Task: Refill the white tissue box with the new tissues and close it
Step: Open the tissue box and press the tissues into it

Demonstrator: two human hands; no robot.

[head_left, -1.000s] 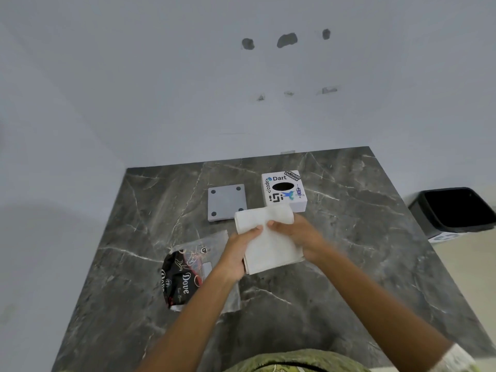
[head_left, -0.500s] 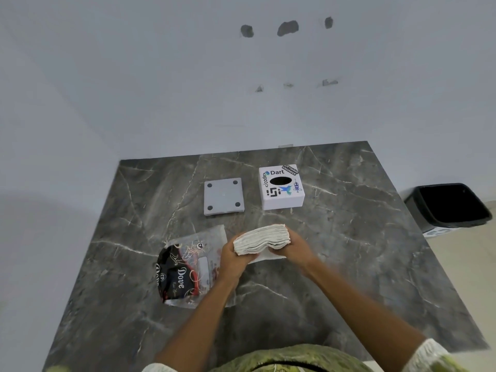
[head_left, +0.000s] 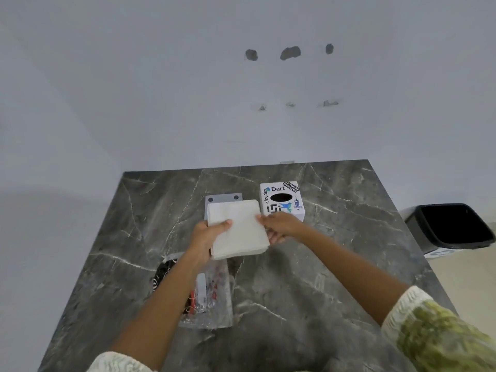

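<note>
A thick stack of white tissues (head_left: pixel 237 228) is held flat above the table by both hands. My left hand (head_left: pixel 205 236) grips its left edge, thumb on top. My right hand (head_left: pixel 281 226) grips its right edge. The white tissue box (head_left: pixel 283 201), covered in stickers and with a dark oval opening on top, stands just beyond my right hand. Its grey square lid (head_left: pixel 222 198) with dark corner pads lies left of the box, mostly hidden behind the tissue stack.
An empty clear plastic wrapper with black and red print (head_left: pixel 206 294) lies on the dark marble table (head_left: pixel 308 277) under my left forearm. A black bin (head_left: pixel 451 226) stands on the floor to the right. A pale wall rises behind the table.
The tissue stack, seen edge-on low over the table half a second ago, has been raised and turned flat again, further toward the lid and box. Both hands kept hold of it.
</note>
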